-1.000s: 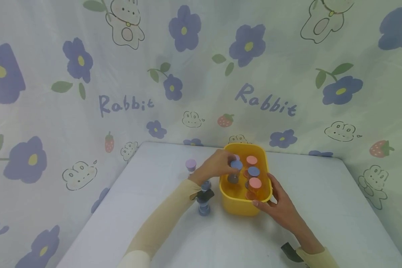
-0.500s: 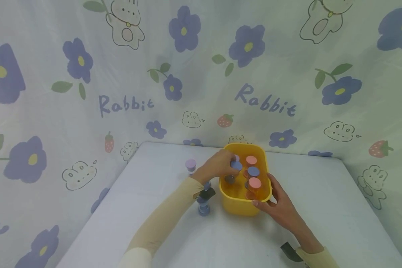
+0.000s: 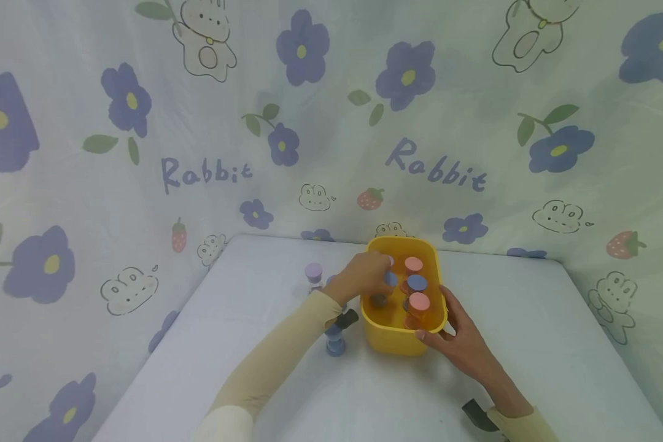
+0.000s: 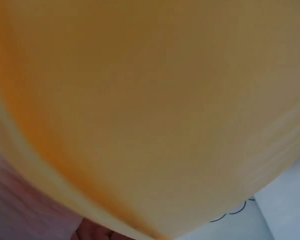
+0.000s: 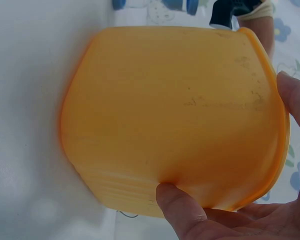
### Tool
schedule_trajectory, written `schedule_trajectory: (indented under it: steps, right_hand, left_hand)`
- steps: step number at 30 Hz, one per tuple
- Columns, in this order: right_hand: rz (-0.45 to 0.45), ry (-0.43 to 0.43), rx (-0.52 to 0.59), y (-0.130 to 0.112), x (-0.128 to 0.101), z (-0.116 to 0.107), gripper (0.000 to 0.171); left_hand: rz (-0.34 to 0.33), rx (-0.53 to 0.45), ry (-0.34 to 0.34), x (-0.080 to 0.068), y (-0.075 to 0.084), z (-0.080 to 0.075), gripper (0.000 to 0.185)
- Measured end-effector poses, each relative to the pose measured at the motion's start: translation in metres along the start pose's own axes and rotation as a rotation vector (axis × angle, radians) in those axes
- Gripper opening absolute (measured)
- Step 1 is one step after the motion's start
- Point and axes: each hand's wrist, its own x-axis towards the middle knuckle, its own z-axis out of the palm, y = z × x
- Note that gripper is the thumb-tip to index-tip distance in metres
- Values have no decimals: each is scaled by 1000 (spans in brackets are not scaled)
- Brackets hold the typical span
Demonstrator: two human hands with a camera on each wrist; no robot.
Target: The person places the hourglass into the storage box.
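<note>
Left hand (image 3: 364, 276): I'm seeing it reaching over the yellow tub's (image 3: 398, 341) left rim, fingers curled round a small blue-capped jar (image 3: 389, 279) and lowering it inside, beside the jars w/ pink and blue caps (image 3: 418, 302).
Right hand (image 3: 461, 344): it's bracing the tub's near-right corner, thumb (image 5: 182, 207) on the outer wall, fingers over the rim; clamped on the tub.
Tub position: it's sitting mid-table on the white table (image 3: 530, 344), touching both hands.
Handling, jar: I'm judging it light, rigid, smooth plastic, prob. slippery; best pinched at the cap edge from above.
Handling, tub: thin plastic wall, light even when loaded, likely to slide, so I'm keeping the rim gripped.
Outside the tub: a lilac-capped jar (image 3: 313, 273) and a blue spool-shaped piece (image 3: 336, 344) are standing left of it.
Left wrist view: only blurred yellow wall is filling it.
Change vs. 1 s ago: the left hand is sitting lower in the tub, hiding more of the blue cap; right hand and tub aren't shifting.
</note>
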Motion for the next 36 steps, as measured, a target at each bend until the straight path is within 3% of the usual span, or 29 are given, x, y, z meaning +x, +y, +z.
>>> schedule_trajectory:
  steps: [6, 14, 27, 31, 36]
  right_hand:
    - [-9, 2, -3, 0, 0, 1, 109]
    - [-21, 5, 3, 1, 0, 1, 107]
    - [5, 2, 3, 1, 0, 1, 109]
    - [12, -5, 4, 2, 1, 1, 110]
    - [18, -7, 7, 2, 1, 0, 112]
  left_hand:
    - [64, 181, 24, 1, 2, 2, 24]
    - [73, 250, 32, 0, 4, 2, 22]
    - [27, 159, -3, -8, 11, -5, 25]
    - [4, 70, -26, -10, 9, -7, 25]
    - [17, -112, -27, -16, 1, -12, 30]
